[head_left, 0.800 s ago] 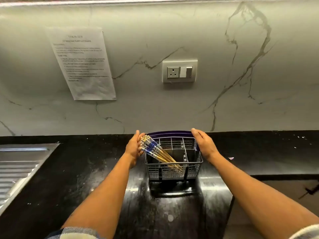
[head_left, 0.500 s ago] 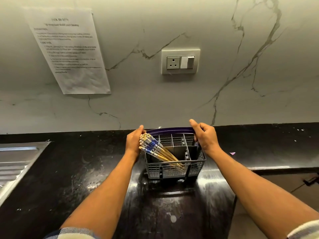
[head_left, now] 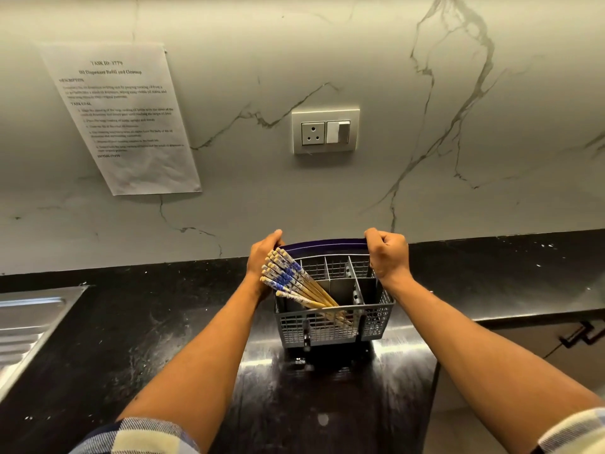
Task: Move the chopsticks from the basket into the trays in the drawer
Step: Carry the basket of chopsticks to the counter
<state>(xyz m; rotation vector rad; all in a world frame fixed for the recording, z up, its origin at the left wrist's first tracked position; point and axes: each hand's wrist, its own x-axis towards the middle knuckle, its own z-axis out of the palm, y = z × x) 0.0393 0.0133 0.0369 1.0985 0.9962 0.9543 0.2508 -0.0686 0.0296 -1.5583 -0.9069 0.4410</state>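
Note:
A grey mesh cutlery basket (head_left: 330,329) with a purple handle stands on the black counter (head_left: 131,339), near the marble wall. Several wooden chopsticks (head_left: 291,280) with blue-and-white patterned tops lean out of its left compartment. My left hand (head_left: 262,260) grips the handle's left end, behind the chopstick tops. My right hand (head_left: 389,253) is closed around the handle's right end. No drawer trays are in view.
A steel sink drainboard (head_left: 29,319) lies at the left edge. On the wall hang a printed sheet (head_left: 121,116) and a socket with switch (head_left: 325,131). A cabinet front with a dark handle (head_left: 579,334) sits below the counter at right.
Both hands have closed tighter on the basket handle, and the basket has come a little nearer to me. The view has tilted slightly.

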